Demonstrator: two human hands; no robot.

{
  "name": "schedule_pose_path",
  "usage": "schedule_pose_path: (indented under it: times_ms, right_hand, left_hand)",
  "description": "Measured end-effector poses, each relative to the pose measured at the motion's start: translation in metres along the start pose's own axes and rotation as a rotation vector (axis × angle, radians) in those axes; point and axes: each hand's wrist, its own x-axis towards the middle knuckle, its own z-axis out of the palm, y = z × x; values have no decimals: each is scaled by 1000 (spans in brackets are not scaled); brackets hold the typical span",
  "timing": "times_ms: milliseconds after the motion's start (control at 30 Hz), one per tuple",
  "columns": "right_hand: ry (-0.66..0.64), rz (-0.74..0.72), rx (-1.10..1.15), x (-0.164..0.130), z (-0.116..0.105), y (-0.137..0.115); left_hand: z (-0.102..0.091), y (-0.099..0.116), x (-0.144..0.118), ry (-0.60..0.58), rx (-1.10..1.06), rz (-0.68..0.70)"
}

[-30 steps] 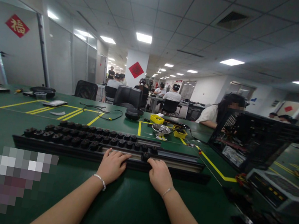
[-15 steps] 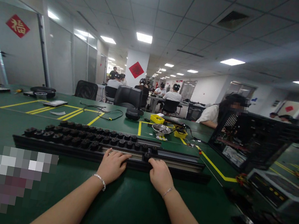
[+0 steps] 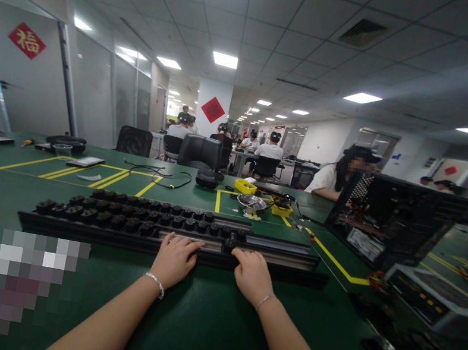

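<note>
— What's in front of me, starting from the left?

— A blurred patch, then the long black rack (image 3: 160, 234) lying across the green table (image 3: 189, 324), its two rows filled with dark round caps (image 3: 117, 221) on the left and bare rail on the right.

— And my hands?

— My left hand (image 3: 173, 261) lies palm down on the rack's near edge, fingers spread flat and gripping nothing. My right hand (image 3: 251, 274) rests just beside it, fingers curled forward onto the rail near the last cap (image 3: 230, 242); I can't tell whether the fingertips pinch it or only touch it.

— Further right?

— An open computer case (image 3: 388, 223) stands on the table, a flat grey unit (image 3: 434, 295) in front of it. A person sits behind the case.
</note>
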Motion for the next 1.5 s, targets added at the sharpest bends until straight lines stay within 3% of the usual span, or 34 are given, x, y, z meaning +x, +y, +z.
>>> schedule_pose_path:
  times_ms: [1500]
  right_hand:
    - [32,-41,9,1,4,9]
  left_hand:
    - [3,-3,0,19,-11,19]
